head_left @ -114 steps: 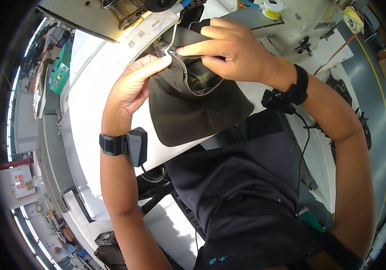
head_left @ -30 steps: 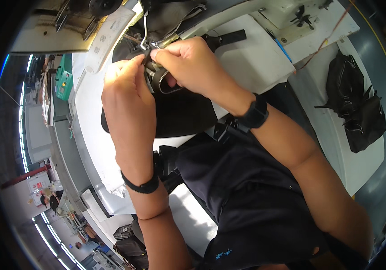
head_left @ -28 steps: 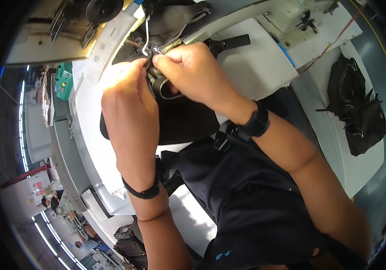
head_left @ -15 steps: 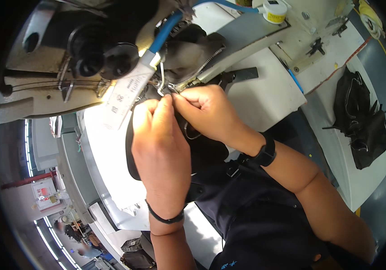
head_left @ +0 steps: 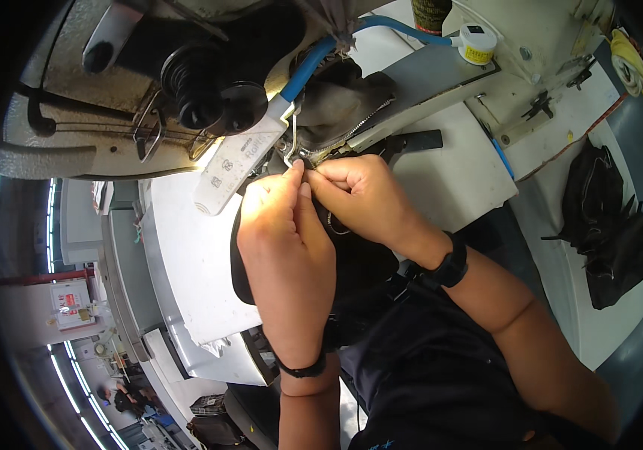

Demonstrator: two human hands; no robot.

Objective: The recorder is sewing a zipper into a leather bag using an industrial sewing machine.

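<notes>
My left hand (head_left: 280, 225) and my right hand (head_left: 362, 199) meet fingertip to fingertip on a dark fabric piece (head_left: 359, 262) with a metal zipper (head_left: 344, 135). Both pinch the fabric at the zipper's end, right under the presser foot (head_left: 291, 146) of the sewing machine (head_left: 149, 82). The zipper runs away toward the upper right over bunched dark cloth. Most of the fabric lies hidden beneath my hands and forearms.
The white sewing table (head_left: 186, 262) spreads to the left. A blue hose (head_left: 314, 56) and a white LED lamp bar (head_left: 239, 161) hang off the machine. A small white jar (head_left: 475, 43) stands at the back. A pile of dark bags (head_left: 614, 232) lies at the right.
My head has leaned closer to the machine, so it fills the upper view. Both hands have pushed the zipper end of the fabric in under the presser foot, keeping their pinch.
</notes>
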